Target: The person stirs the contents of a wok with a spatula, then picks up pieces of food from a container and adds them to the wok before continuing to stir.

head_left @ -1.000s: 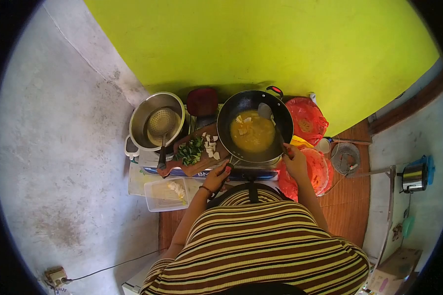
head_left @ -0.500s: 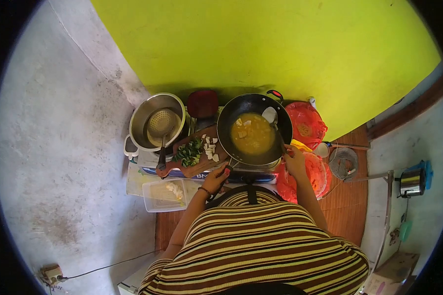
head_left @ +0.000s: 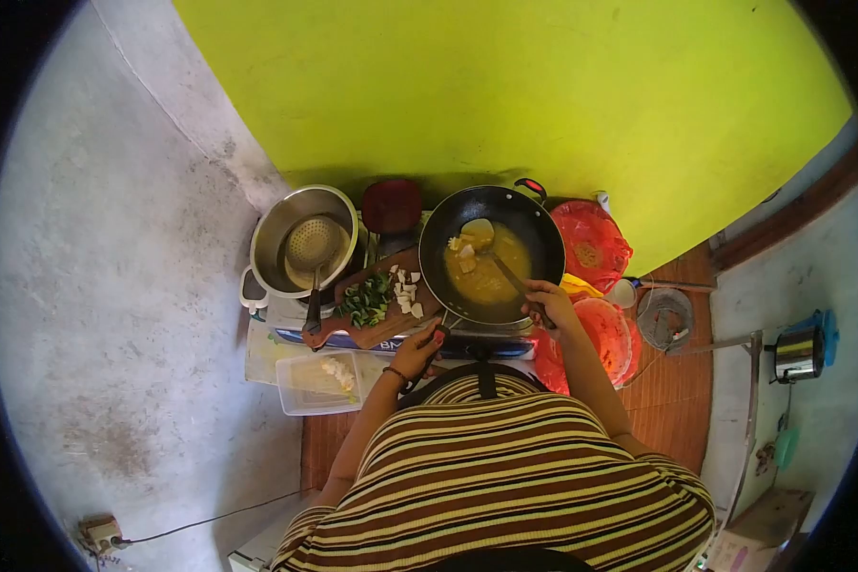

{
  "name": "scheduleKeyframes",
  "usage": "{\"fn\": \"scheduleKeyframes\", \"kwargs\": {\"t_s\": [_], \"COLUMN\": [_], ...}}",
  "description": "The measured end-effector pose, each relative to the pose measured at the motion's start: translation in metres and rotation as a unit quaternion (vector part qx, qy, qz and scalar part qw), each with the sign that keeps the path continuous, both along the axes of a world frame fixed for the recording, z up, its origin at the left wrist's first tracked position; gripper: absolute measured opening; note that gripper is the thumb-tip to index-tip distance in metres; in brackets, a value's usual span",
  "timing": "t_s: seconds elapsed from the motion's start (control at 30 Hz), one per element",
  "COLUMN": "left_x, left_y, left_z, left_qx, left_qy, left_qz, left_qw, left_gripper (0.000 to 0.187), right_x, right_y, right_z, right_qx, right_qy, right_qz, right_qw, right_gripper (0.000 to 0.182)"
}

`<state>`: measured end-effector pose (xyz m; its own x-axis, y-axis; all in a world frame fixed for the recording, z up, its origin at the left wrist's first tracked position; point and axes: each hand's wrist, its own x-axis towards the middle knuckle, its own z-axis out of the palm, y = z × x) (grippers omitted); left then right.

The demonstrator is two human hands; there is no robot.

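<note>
A dark wok (head_left: 439,214) sits on the stove (head_left: 400,341) with yellowish broth (head_left: 496,281) and pale chunks in it. My left hand (head_left: 417,353) is closed round the wok's black and red handle. In my right hand (head_left: 551,307), closed on its handle, is a spatula (head_left: 510,274); its head dips into the broth at the wok's left middle, among the chunks. Just left of the wok lies a wooden cutting board (head_left: 364,336) bearing chopped greens (head_left: 367,299) and white pieces (head_left: 406,292).
A steel pot (head_left: 271,229) with a perforated skimmer (head_left: 315,245) stands left. Below it is a clear plastic box (head_left: 300,386) holding pale scraps. Red plastic bags (head_left: 591,238) lie right of the wok, near a white cup (head_left: 623,293). A dark red container (head_left: 392,206) stands behind.
My right hand has moved slightly left, bringing the spatula head from the wok's upper right side leftward into the broth and chunks. My left hand stays on the wok handle.
</note>
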<state>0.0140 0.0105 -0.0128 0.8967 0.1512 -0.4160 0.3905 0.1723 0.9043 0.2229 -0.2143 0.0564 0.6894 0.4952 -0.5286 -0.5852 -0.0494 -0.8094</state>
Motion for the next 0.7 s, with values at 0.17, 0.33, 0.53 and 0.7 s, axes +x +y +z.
{"fn": "scheduleKeyframes", "kwargs": {"t_s": [0.17, 0.33, 0.53, 0.7], "left_x": [-0.001, 0.001, 0.000, 0.001], "left_y": [0.004, -0.001, -0.001, 0.002], "left_z": [-0.018, 0.028, 0.023, 0.014], "left_qx": [0.016, -0.028, -0.040, -0.036], "left_qy": [-0.021, 0.034, 0.043, 0.046], "left_qz": [-0.012, 0.001, 0.003, -0.002], "left_qw": [1.000, 0.999, 0.998, 0.998], "left_gripper": [0.051, 0.052, 0.054, 0.054], "right_x": [-0.005, -0.012, -0.015, -0.017], "right_y": [-0.007, -0.018, -0.033, -0.039], "right_z": [0.007, 0.019, 0.011, 0.006], "right_qx": [0.024, -0.034, -0.199, -0.148], "right_qy": [-0.028, -0.154, -0.299, -0.172], "right_qz": [0.023, 0.034, -0.020, -0.015], "right_qw": [0.999, 0.987, 0.933, 0.974], "right_gripper": [0.032, 0.036, 0.035, 0.033]}}
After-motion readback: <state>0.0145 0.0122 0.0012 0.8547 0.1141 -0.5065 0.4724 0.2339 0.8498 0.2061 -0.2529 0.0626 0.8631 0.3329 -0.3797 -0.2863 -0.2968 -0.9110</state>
